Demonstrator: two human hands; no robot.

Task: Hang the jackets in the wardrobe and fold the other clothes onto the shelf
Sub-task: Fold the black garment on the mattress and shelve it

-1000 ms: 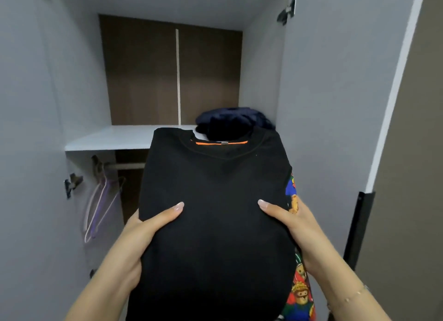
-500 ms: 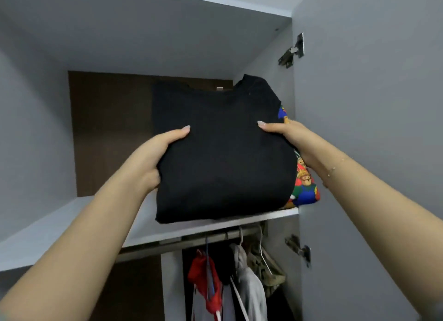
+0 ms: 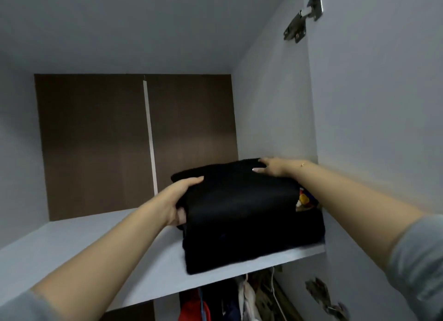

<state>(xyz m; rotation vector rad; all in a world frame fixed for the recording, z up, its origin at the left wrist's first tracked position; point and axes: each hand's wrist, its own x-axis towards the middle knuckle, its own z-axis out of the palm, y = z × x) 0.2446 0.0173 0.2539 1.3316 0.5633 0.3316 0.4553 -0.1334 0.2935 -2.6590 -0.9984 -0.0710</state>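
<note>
Folded black top (image 3: 239,200) sat on shelf (image 3: 96,244) at 4 o'clock; left hand (image 3: 178,200) gripped it, right hand (image 3: 273,168) lay flat on top. Jackets (image 3: 239,301) seemingly hung below; release remained.

Dim, soft light from the front; wide-angle bending at the edges, slight motion blur.

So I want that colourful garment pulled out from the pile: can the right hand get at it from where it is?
Probably yes: the colourful garment pokes out on the right of the pile, just below the right hand.
</note>
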